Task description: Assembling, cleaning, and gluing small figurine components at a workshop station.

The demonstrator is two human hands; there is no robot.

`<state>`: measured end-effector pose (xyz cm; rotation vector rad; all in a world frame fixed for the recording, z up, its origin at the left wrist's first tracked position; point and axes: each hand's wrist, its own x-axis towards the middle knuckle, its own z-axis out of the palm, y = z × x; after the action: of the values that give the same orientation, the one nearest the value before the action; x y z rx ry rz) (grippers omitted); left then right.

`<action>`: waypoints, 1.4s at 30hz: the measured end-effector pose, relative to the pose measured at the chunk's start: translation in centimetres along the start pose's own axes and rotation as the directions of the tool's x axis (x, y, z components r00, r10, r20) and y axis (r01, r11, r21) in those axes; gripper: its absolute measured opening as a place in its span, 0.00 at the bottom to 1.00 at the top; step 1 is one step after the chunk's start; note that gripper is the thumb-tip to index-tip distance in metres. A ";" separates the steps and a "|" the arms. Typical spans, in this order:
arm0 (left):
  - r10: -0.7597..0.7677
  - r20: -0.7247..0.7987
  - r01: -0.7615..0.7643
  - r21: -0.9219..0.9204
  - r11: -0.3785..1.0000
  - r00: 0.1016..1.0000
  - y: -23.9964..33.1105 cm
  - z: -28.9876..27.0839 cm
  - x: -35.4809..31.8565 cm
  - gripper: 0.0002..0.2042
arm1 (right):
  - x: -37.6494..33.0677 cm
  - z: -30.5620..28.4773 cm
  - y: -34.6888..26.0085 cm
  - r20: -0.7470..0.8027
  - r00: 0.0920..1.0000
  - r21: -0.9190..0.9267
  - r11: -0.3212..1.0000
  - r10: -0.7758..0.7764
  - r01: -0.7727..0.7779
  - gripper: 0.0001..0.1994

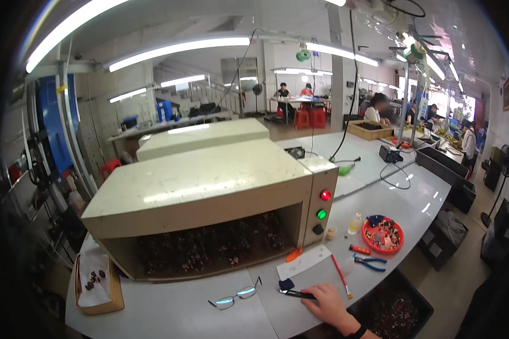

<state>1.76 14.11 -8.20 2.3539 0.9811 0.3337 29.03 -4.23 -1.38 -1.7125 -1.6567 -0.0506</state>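
My right hand [328,304], a dark band at its wrist, lies low on the grey tabletop with its fingers closed on the near end of a slim black-handled tool [297,294]. The tool's far end points left; its exact kind is too small to tell. Just beyond it sits a small dark blue cloth piece [287,284]. A white strip of card [304,270] lies behind that, with a red brush [341,276] slanting along its right side. Left of the tool rests a pair of eyeglasses [235,297]. My left hand is out of view.
A cream machine [198,175] with dark pieces inside its opening fills the left. Blue-handled pliers [370,263], a red tray of small parts [400,243] and a clear bottle [354,224] stand right. A lined box [116,294] is at the left edge; a dark bin [424,298] stands below.
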 end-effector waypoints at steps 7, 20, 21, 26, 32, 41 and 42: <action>0.014 -0.124 0.001 0.118 0.993 0.992 2.0 -4.9 1.3 0.38 | -0.7 -0.7 -1.0 -0.088 0.995 0.074 0.996 -0.047 0.054 0.10; -0.054 -0.161 0.082 0.178 0.981 0.986 2.2 -6.8 -1.8 0.38 | -0.4 -0.4 -0.9 -0.103 0.995 0.143 0.990 0.002 0.013 0.10; -0.055 -0.160 0.084 0.178 0.980 0.986 2.3 -6.7 -1.8 0.38 | -0.4 -0.3 -0.8 -0.104 0.995 0.141 0.990 0.000 0.014 0.10; -0.064 -0.148 0.090 0.180 0.979 0.987 2.3 -6.4 -2.1 0.38 | -0.6 -0.1 -0.7 -0.105 0.994 0.133 0.991 -0.005 0.019 0.10; -0.081 -0.127 0.102 0.176 0.979 0.989 2.4 -5.5 -2.3 0.38 | -0.5 -0.5 -1.2 -0.091 0.996 0.123 0.992 0.023 -0.012 0.10; -0.117 -0.089 0.132 0.180 0.975 0.989 2.6 -4.4 -2.8 0.38 | -0.4 -0.3 -0.9 -0.109 0.994 0.114 0.993 -0.003 0.016 0.10; -0.121 -0.083 0.135 0.181 0.974 0.989 2.7 -4.2 -2.9 0.38 | -0.5 -0.4 -1.0 -0.107 0.994 0.114 0.993 0.000 0.013 0.10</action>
<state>-0.56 12.16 -3.25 2.4439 1.2410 0.2884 28.25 -4.95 -0.92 -1.5908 -1.5568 -0.0478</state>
